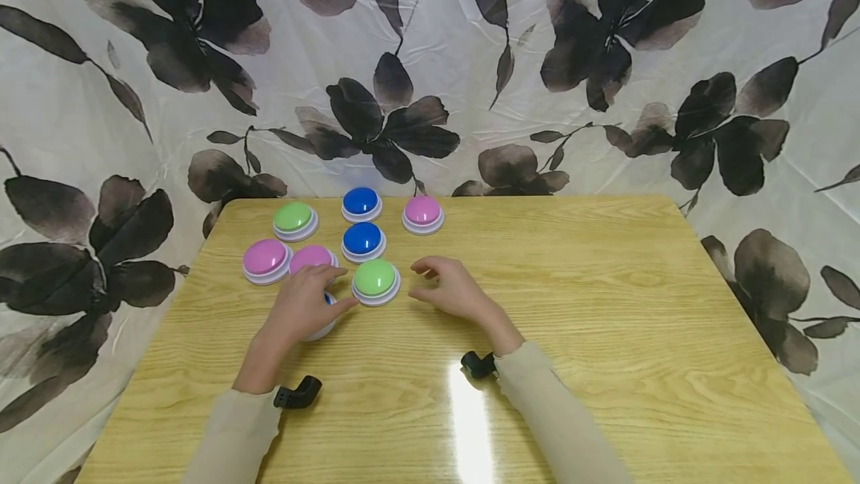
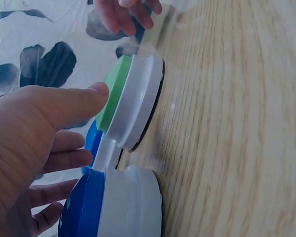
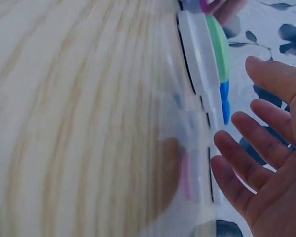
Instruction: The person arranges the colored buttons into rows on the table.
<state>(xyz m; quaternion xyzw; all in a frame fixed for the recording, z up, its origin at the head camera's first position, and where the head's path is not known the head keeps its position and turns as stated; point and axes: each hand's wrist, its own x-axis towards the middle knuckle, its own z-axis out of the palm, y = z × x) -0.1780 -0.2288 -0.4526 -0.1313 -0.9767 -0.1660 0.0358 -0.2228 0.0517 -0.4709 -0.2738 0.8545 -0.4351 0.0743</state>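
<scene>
A creased white curtain (image 1: pixel 463 95), printed with large black and brownish-grey flowers and thin leafy stems, hangs behind and on both sides of a yellowish wood-grain tabletop (image 1: pixel 591 275). A bright white glare streak (image 1: pixel 472 424) lies on the near part of its glossy surface.

The buttons (image 1: pixel 374 277) before me look like smooth, glossy plastic; the table (image 1: pixel 605 282) is wood-grained with a shiny finish; my sleeves (image 1: pixel 231 432) are matt cloth, the backdrop (image 1: pixel 484 88) creased fabric.
</scene>
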